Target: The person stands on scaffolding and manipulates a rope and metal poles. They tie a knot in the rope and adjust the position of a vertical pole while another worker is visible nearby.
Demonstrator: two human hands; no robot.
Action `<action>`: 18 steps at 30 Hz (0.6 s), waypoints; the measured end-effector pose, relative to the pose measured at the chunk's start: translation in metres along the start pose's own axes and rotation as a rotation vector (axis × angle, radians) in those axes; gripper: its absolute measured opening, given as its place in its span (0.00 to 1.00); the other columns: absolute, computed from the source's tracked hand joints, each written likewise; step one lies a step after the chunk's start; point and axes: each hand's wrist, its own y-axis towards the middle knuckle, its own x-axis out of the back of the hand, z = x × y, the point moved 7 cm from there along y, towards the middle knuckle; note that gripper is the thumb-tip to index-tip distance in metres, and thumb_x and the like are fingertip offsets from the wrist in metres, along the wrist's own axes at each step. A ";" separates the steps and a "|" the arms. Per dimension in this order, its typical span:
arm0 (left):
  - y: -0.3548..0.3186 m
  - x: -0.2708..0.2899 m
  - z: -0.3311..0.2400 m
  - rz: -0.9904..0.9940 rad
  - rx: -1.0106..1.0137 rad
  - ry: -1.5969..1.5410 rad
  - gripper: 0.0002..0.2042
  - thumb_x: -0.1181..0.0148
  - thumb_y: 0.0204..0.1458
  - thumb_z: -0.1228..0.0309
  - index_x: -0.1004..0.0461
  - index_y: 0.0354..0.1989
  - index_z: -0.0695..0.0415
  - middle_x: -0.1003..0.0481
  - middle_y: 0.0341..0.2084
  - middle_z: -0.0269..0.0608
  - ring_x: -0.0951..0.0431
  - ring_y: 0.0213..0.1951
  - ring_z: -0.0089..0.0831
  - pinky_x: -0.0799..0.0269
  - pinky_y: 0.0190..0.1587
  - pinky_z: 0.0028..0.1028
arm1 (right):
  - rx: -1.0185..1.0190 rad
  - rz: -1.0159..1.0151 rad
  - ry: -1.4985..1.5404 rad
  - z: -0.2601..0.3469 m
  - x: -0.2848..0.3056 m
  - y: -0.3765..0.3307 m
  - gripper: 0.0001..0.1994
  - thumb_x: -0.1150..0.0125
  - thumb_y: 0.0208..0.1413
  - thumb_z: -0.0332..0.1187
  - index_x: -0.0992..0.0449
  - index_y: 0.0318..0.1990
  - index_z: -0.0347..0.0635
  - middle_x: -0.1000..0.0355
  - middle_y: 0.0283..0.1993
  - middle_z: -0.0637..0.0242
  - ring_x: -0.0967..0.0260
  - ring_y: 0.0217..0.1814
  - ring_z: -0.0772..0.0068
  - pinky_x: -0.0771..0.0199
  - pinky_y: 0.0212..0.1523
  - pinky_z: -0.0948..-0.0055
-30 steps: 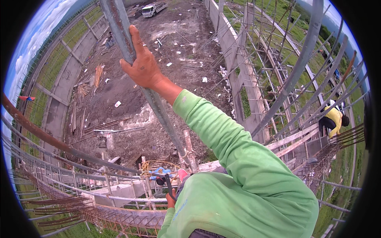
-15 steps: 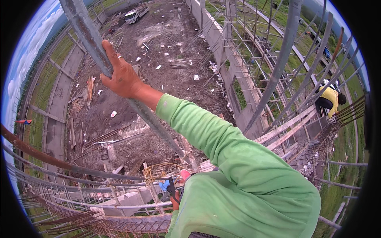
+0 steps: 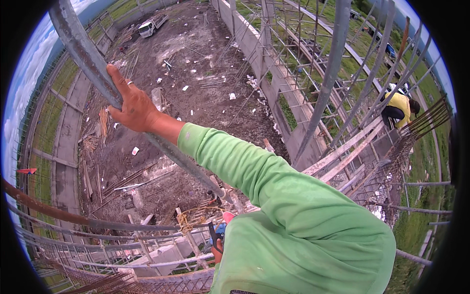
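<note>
Both are clenched, right grip (image 3: pixel 134 109) on a grey pole (image 3: pixel 83 46) (tipped further left than before), left grip (image 3: pixel 218 251) on something black (image 3: pixel 212 232).

Cannot see the upper end of the grey pipe (image 3: pixel 85 54), cut off by the top edge, nor much of the left hand (image 3: pixel 217 253), hidden behind the green shirt (image 3: pixel 298 255); cannot identify the black object (image 3: pixel 213 233) beside it.

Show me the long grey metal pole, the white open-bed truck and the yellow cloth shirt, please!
Long grey metal pole (image 3: pixel 91 61): head view, on its upper stretch.
White open-bed truck (image 3: pixel 147 29): head view, on its cab.
Yellow cloth shirt (image 3: pixel 401 103): head view, on its back.
</note>
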 end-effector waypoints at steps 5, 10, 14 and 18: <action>0.001 -0.001 -0.002 0.014 -0.018 0.019 0.23 0.42 0.58 0.54 0.24 0.24 0.66 0.30 0.14 0.49 0.29 0.21 0.38 0.34 0.29 0.43 | -0.021 -0.046 -0.069 -0.003 -0.001 -0.001 0.53 0.37 0.51 0.33 0.72 0.77 0.53 0.36 0.64 0.41 0.30 0.49 0.36 0.29 0.52 0.49; 0.003 -0.001 -0.003 0.023 -0.025 0.030 0.23 0.42 0.58 0.54 0.23 0.24 0.66 0.29 0.14 0.50 0.29 0.21 0.39 0.34 0.29 0.43 | 0.000 -0.064 -0.057 -0.001 0.000 -0.001 0.53 0.37 0.51 0.34 0.71 0.77 0.54 0.39 0.66 0.40 0.30 0.50 0.35 0.29 0.52 0.50; 0.012 -0.005 -0.011 0.037 -0.035 0.056 0.22 0.42 0.58 0.54 0.23 0.24 0.65 0.29 0.15 0.50 0.29 0.21 0.40 0.33 0.29 0.43 | -0.094 0.010 -0.002 -0.006 -0.004 -0.001 0.53 0.37 0.51 0.33 0.71 0.77 0.55 0.39 0.65 0.36 0.30 0.51 0.33 0.29 0.54 0.48; 0.030 -0.014 -0.026 0.080 -0.051 0.112 0.22 0.42 0.58 0.55 0.23 0.24 0.65 0.29 0.15 0.50 0.28 0.21 0.40 0.33 0.29 0.43 | -0.042 0.008 0.004 -0.005 -0.006 -0.001 0.55 0.37 0.50 0.32 0.75 0.76 0.53 0.35 0.56 0.30 0.29 0.48 0.30 0.30 0.57 0.46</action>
